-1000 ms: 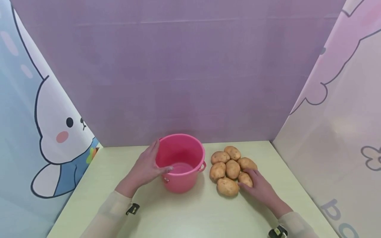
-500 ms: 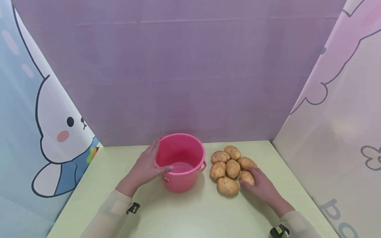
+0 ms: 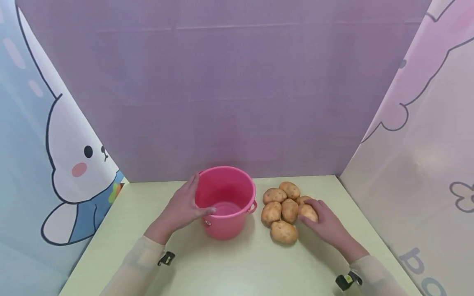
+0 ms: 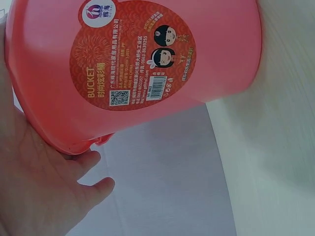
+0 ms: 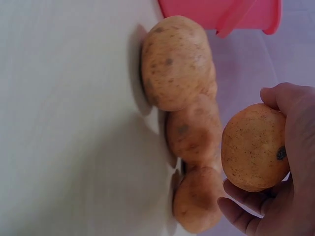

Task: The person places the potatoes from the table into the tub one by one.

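A pink plastic bucket (image 3: pixel 226 228) stands upright in the middle of the table, nothing inside the visible part. My left hand (image 3: pixel 183 207) holds its left side at the rim, thumb at the near edge and fingers along the far left. The left wrist view shows a red label (image 4: pixel 133 59) on the bucket's wall. To the right, my right hand (image 3: pixel 329 226) grips a potato (image 5: pixel 253 147) between thumb and fingers, raised off the table. Several other potatoes (image 3: pixel 284 232) lie grouped between that hand and the bucket; one potato (image 3: pixel 303 200) is partly hidden behind the held one.
The pale table (image 3: pixel 237 271) meets a purple backdrop (image 3: pixel 237 94) right behind the bucket and potatoes. Printed panels with a cartoon rabbit (image 3: pixel 77 156) and pink shapes flank it. On the bucket's right side sticks out a small handle lug (image 3: pixel 252 206).
My right hand has taken hold of the nearest right potato and raised it a little, up from the table. My left hand and the bucket have stayed put.
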`<action>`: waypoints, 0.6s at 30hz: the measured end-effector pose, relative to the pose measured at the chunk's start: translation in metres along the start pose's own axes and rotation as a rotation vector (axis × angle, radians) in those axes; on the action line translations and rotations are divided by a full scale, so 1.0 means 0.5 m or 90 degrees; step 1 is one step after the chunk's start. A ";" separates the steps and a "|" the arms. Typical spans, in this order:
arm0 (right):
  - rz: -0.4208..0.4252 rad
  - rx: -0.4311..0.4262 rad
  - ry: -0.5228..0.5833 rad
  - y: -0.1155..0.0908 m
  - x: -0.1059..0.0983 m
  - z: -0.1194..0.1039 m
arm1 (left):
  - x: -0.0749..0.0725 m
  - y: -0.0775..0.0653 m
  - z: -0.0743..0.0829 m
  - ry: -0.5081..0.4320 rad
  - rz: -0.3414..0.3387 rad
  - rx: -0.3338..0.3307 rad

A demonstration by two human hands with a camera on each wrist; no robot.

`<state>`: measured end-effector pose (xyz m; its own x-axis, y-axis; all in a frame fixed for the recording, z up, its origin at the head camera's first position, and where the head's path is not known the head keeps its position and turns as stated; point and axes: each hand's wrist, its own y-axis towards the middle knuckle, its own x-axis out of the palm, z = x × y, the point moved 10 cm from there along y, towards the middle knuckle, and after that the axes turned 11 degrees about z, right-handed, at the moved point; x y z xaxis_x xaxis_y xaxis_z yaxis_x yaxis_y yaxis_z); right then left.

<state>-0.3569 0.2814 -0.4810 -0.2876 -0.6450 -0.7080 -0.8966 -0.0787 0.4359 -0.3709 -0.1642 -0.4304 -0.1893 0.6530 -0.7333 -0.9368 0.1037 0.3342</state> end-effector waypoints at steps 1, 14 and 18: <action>-0.001 -0.001 0.003 0.003 0.000 -0.003 | 0.001 0.000 0.000 0.002 -0.001 0.001; -0.022 -0.019 0.074 0.062 0.007 -0.067 | 0.001 0.001 0.002 -0.009 0.000 -0.004; -0.046 -0.007 0.142 0.081 0.017 -0.090 | 0.000 0.000 0.003 0.004 0.001 0.002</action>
<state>-0.3802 0.2384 -0.4442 -0.1405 -0.7892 -0.5978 -0.9083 -0.1376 0.3951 -0.3704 -0.1629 -0.4294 -0.1929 0.6488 -0.7361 -0.9356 0.1046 0.3373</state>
